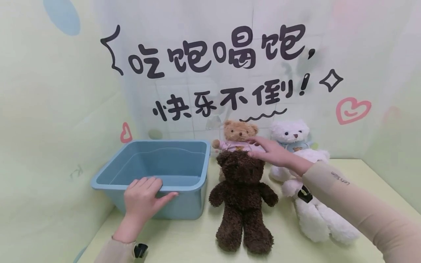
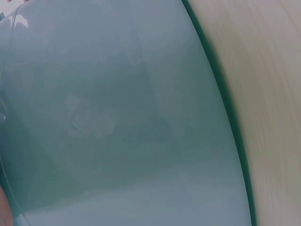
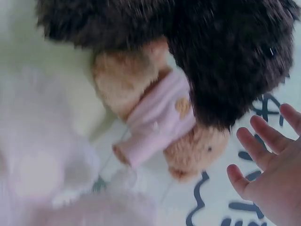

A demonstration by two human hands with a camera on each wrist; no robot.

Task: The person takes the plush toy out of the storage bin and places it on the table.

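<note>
On the near rim of a blue plastic bin (image 1: 189,204), my left hand (image 1: 142,199) grips with its fingers hooked over the edge and the thumb along the outside. The left wrist view is filled mostly by the bin's outer wall (image 2: 122,117). My right hand (image 1: 271,151) is beside the head of a dark brown teddy bear (image 1: 245,197), fingers spread and extended in the right wrist view; whether they touch the fur I cannot tell. Behind the dark bear sits a light brown teddy bear (image 1: 238,129) in a pink top, partly hidden.
A white teddy bear (image 1: 289,131) in a blue top sits against the printed backdrop (image 1: 210,22). Another white plush toy (image 1: 312,219) lies before it, partly covered by my right arm. All stand on a pale yellow table (image 1: 177,241); the bin is at the left.
</note>
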